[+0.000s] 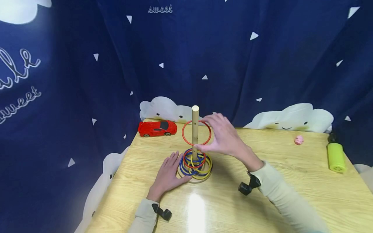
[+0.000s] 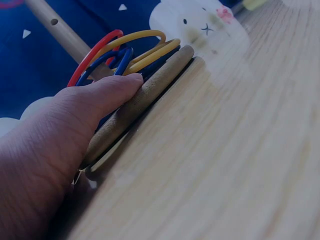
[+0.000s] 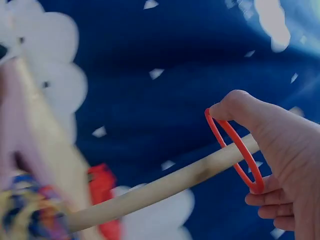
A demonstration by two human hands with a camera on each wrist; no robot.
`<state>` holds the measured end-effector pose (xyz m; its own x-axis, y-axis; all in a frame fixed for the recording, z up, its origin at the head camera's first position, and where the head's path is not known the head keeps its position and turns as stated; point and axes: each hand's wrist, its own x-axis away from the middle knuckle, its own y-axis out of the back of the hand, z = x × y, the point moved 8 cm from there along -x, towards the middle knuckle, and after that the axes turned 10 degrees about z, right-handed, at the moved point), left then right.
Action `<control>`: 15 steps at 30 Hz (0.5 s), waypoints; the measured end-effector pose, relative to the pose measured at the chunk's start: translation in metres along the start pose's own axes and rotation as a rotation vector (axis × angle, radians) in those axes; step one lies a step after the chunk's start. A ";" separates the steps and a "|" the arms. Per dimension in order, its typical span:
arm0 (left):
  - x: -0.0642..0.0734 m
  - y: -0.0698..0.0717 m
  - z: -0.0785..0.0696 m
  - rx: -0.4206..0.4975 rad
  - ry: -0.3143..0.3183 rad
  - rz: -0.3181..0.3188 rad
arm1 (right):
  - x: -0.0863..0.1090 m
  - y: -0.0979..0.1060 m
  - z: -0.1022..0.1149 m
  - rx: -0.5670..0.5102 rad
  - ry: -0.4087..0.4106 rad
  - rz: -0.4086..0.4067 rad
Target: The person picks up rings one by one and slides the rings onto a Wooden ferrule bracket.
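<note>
My right hand (image 1: 223,134) pinches a red ring (image 3: 242,145) between thumb and fingers. The upright wooden post (image 1: 195,127) passes through this ring, which is held on the upper half of the post. Lower down, several blue, yellow and red rings (image 2: 150,62) lie in a loose pile around the foot of the post, on a round wooden base (image 2: 135,107). My left hand (image 1: 167,173) rests at the left side of the base, fingers straight, its thumb laid on the near rim.
A red toy car (image 1: 157,128) stands at the table's back left. To the far right are a small pink pig figure (image 1: 299,139) and a yellow-green cylinder (image 1: 336,157) with a black end. A dark blue curtain (image 1: 186,48) with white clouds hangs behind the wooden table (image 1: 233,207).
</note>
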<state>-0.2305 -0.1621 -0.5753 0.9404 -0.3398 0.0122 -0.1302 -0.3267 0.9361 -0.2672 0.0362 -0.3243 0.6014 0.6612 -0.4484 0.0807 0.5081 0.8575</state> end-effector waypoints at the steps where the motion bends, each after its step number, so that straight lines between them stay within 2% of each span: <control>1: 0.000 0.000 0.000 0.002 0.003 0.002 | 0.005 -0.013 -0.005 0.001 -0.017 0.029; 7: 0.000 -0.003 -0.002 0.005 0.007 0.004 | 0.038 -0.081 -0.030 -0.014 -0.109 0.136; 11: -0.001 -0.003 -0.004 0.009 0.000 0.003 | 0.058 -0.107 -0.040 -0.023 -0.169 0.177; 15: 0.000 -0.003 -0.004 0.020 -0.005 -0.005 | 0.073 -0.120 -0.042 -0.031 -0.193 0.212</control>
<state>-0.2294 -0.1579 -0.5763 0.9394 -0.3428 0.0054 -0.1316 -0.3460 0.9290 -0.2663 0.0461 -0.4706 0.7430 0.6385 -0.2006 -0.0857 0.3880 0.9177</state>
